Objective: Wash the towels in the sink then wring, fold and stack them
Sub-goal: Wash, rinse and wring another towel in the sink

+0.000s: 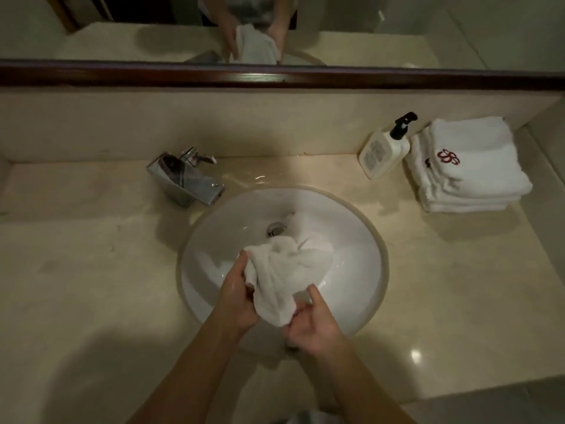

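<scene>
You have the wet towel (281, 276) bunched between both hands over the lower middle of the sink (360, 240), which sits at the centre of the frame. Your left hand (237, 296) grips the towel's left edge, its fingers curled into the cloth with the thumb pointing up along the fold; your right hand (312, 324) pinches the lower end of the bundle, thumb raised and the other fingers closed round the fabric. Holding it at two ends like this keeps the cloth above the basin, so any water should drip into the bowl and not onto the table (91, 255). It also sets you up, I judge, either to rub the cloth against itself or to twist it for wringing. Part of the towel trails up toward the drain (276, 229), so it is not fully lifted clear yet. The faucet (186, 179) stands at the upper left of the sink, and no stream shows from it. At the upper right of the frame a soap bottle (385, 148) leans next to a stack of folded towels (467, 166), kept well apart from the basin, likely to stay out of the splash. The mirror (336, 13) along the top edge reflects your hands and the cloth.
</scene>
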Demonstrator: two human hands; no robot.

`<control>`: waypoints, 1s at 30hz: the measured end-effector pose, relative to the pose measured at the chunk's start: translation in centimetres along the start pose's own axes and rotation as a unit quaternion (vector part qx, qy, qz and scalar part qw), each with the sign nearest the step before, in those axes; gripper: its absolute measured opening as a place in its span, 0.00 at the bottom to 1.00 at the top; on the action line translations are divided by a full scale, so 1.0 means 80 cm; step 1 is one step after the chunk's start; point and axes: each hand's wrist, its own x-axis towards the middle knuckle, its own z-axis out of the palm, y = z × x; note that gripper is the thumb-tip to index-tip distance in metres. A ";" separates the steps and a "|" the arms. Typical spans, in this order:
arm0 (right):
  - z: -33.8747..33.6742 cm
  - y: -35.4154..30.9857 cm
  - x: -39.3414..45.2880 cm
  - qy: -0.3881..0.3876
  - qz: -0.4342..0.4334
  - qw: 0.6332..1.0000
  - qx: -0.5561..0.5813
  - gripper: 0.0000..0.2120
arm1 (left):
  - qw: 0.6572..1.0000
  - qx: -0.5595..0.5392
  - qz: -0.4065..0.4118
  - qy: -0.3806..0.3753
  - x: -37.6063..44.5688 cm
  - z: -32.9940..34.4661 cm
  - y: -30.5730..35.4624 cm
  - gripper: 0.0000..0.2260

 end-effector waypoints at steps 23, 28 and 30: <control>0.028 -0.052 -0.005 -0.005 -0.291 0.829 -0.477 0.19 | 0.883 0.416 0.182 0.123 -0.021 0.055 -0.048 0.13; 0.033 -0.042 0.040 0.023 -0.213 0.878 -0.429 0.17 | 0.841 0.437 0.266 0.177 -0.008 0.063 -0.058 0.12; 0.032 -0.033 0.034 -0.002 -0.225 0.875 -0.429 0.12 | 0.812 0.446 0.281 0.249 0.025 0.036 -0.046 0.12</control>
